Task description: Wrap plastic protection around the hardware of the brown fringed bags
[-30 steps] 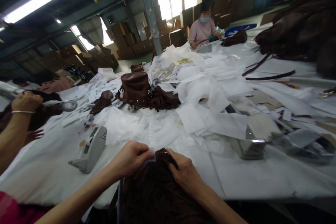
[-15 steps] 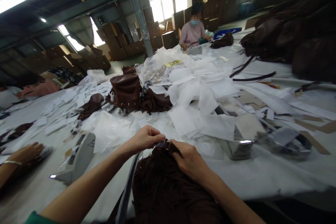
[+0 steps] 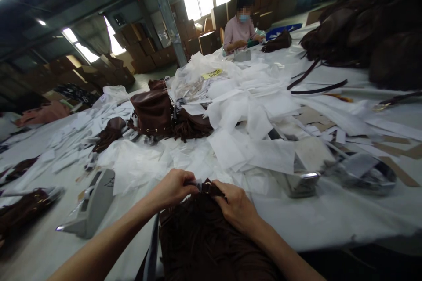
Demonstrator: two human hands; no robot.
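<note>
Two bare hands meet at the top of a dark brown, fringed bag (image 3: 204,246), which stands lowest in the head view, nearest the wearer; what bears its weight is hidden. The left hand (image 3: 178,189) pinches a small translucent strip (image 3: 197,184) between thumb and fingers, just beside the bag's metal fitting (image 3: 207,185). The right hand (image 3: 239,210) is closed on the bag's upper end, on the other side of that fitting. A grey strap (image 3: 152,246) runs down left of the bag. Beyond the bag, the white tabletop (image 3: 283,221) carries loose white sheets (image 3: 257,149), a brown handbag (image 3: 153,112) and, farther off, a yellow label (image 3: 211,73). Left of the bag stands a grey tape dispenser (image 3: 99,210) with marks on its side; right of it, a second dispenser (image 3: 303,182) lies partly under sheets. Well beyond the bag and to its right, brown bags are heaped in a dark pile (image 3: 359,35). A co-worker (image 3: 239,35) in a pink top sits far across from the bag, near stacked cartons (image 3: 135,48).
</note>
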